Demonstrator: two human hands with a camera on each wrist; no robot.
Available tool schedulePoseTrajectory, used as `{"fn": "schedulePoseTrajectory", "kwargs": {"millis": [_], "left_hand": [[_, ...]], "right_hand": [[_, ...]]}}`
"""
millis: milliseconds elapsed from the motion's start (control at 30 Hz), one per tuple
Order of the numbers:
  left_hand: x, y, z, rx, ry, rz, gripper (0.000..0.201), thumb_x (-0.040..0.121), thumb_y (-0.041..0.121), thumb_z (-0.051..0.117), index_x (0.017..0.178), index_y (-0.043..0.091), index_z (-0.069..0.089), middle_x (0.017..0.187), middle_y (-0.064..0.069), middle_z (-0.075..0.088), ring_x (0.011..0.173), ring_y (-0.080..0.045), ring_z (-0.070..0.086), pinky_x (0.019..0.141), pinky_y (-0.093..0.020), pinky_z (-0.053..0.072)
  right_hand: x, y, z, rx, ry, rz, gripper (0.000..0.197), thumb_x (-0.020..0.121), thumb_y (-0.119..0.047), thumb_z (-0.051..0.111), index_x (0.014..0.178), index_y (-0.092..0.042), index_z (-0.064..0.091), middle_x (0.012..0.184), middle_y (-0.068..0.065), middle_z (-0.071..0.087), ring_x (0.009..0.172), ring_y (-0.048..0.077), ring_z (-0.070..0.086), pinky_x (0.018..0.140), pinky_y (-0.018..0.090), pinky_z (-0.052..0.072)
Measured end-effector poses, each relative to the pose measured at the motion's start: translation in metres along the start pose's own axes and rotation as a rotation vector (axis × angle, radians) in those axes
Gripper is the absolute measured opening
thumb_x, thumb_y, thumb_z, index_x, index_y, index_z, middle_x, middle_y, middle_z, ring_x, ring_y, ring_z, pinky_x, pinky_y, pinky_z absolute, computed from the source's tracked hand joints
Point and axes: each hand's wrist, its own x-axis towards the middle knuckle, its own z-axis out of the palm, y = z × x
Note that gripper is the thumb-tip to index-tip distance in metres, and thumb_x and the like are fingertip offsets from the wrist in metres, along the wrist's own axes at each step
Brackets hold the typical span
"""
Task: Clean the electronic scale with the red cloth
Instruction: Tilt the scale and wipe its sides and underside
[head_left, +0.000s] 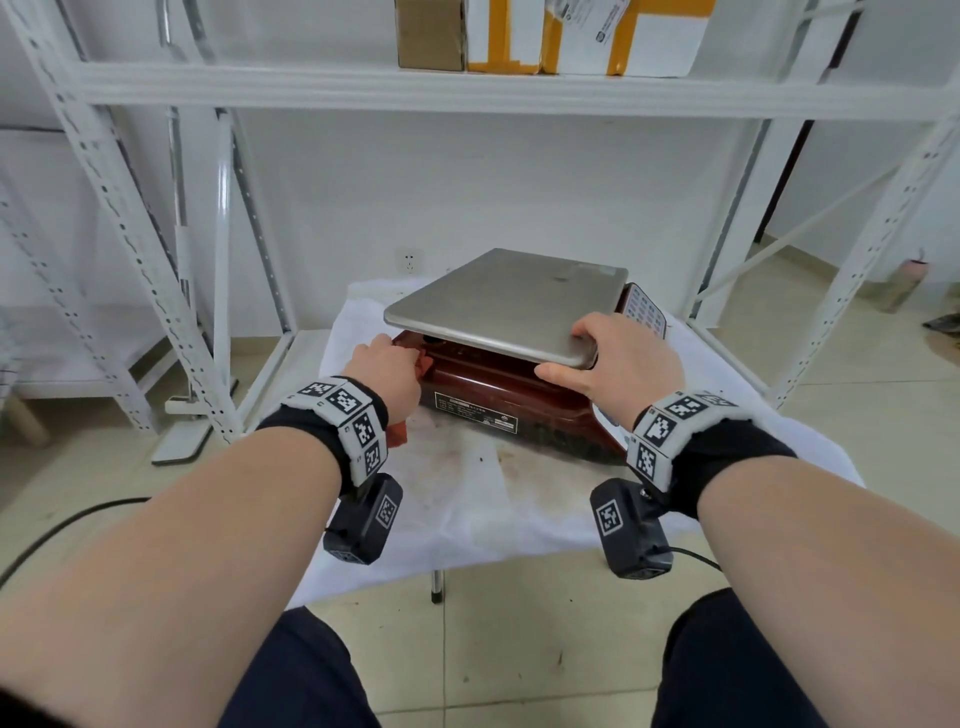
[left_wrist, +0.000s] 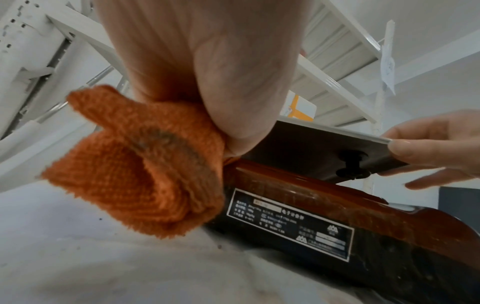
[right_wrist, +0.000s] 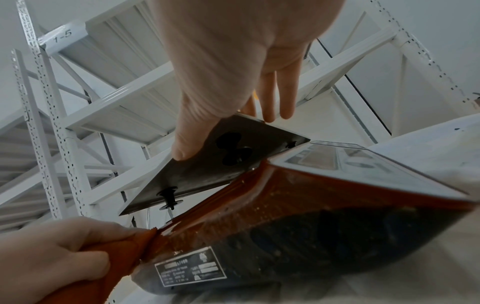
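We have the electronic scale (head_left: 519, 410) on a white-covered table (head_left: 467, 499), just beyond both hands. Our right hand (head_left: 618, 358) pinches the near right corner of its steel weighing pan (head_left: 509, 301), thumb under, fingers on top, tilting that edge up off the dark red body. Our left hand (head_left: 387, 371) grips the bunched red cloth (left_wrist: 145, 164) against the body's near left corner. The opened gap runs left to right along the near edge, so we judge the cloth hand, already at its left end, should sweep rightward under the pan.

Bare forearms, banded wrists, dark trousers

Black wristbands (head_left: 332, 431) carry white blocks of square black-and-white markers; a cabled black camera (head_left: 363, 519) hangs under each.
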Motion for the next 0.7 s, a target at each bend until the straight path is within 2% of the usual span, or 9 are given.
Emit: {"fn": "schedulePoseTrajectory", "kwargs": {"millis": [167,300,400,533,633,700], "left_hand": [[0.009,-0.008,0.006,0.021,0.014,-0.076,0.037,0.091,0.017,0.034,0.125,0.016,0.05,0.115,-0.014,0.043,0.104,-0.035,0.047,0.095,-0.041,0.042],[0.008,-0.007,0.006,0.064,0.04,-0.128,0.032,0.088,0.014,0.038,0.117,0.011,0.052,0.116,-0.014,0.045,0.106,-0.032,0.047,0.091,-0.039,0.043],[0.008,-0.01,0.009,0.083,0.081,-0.152,0.032,0.086,0.012,0.039,0.113,0.007,0.055,0.116,-0.015,0.05,0.108,-0.032,0.048,0.092,-0.038,0.045],[0.005,-0.033,0.012,-0.077,-0.01,-0.278,0.029,0.095,0.016,0.038,0.109,0.002,0.059,0.117,-0.019,0.06,0.106,-0.033,0.056,0.088,-0.034,0.043],[0.001,-0.045,0.011,-0.24,0.036,-0.348,0.04,0.101,0.019,0.027,0.122,-0.001,0.054,0.124,-0.023,0.056,0.114,-0.035,0.052,0.094,-0.037,0.039],[0.001,-0.045,0.013,-0.44,0.102,-0.388,0.04,0.101,0.02,0.029,0.123,0.0,0.057,0.124,-0.023,0.056,0.114,-0.037,0.052,0.095,-0.037,0.039]], "right_hand": [[-0.006,-0.004,0.003,-0.045,-0.033,0.009,0.06,0.074,-0.071,0.055,0.112,-0.025,0.052,0.109,-0.004,0.053,0.097,0.022,0.057,0.079,0.034,0.047],[-0.013,-0.006,0.007,-0.073,-0.066,0.016,0.059,0.076,-0.068,0.056,0.117,-0.026,0.05,0.114,-0.003,0.05,0.1,0.022,0.057,0.082,0.035,0.048],[-0.015,-0.007,0.008,-0.058,-0.068,0.012,0.06,0.078,-0.066,0.055,0.12,-0.024,0.049,0.117,-0.001,0.048,0.1,0.023,0.057,0.082,0.035,0.047],[-0.015,-0.004,0.008,-0.003,-0.077,0.023,0.065,0.075,-0.068,0.058,0.122,-0.024,0.049,0.12,-0.003,0.046,0.103,0.018,0.055,0.081,0.031,0.045],[-0.013,0.001,0.013,0.169,-0.065,0.097,0.074,0.075,-0.07,0.055,0.13,-0.023,0.047,0.135,-0.001,0.038,0.119,0.015,0.046,0.094,0.031,0.039],[-0.01,0.003,0.019,0.382,-0.025,0.246,0.074,0.081,-0.067,0.05,0.14,-0.024,0.037,0.148,0.003,0.026,0.133,0.019,0.034,0.106,0.034,0.03]]}}
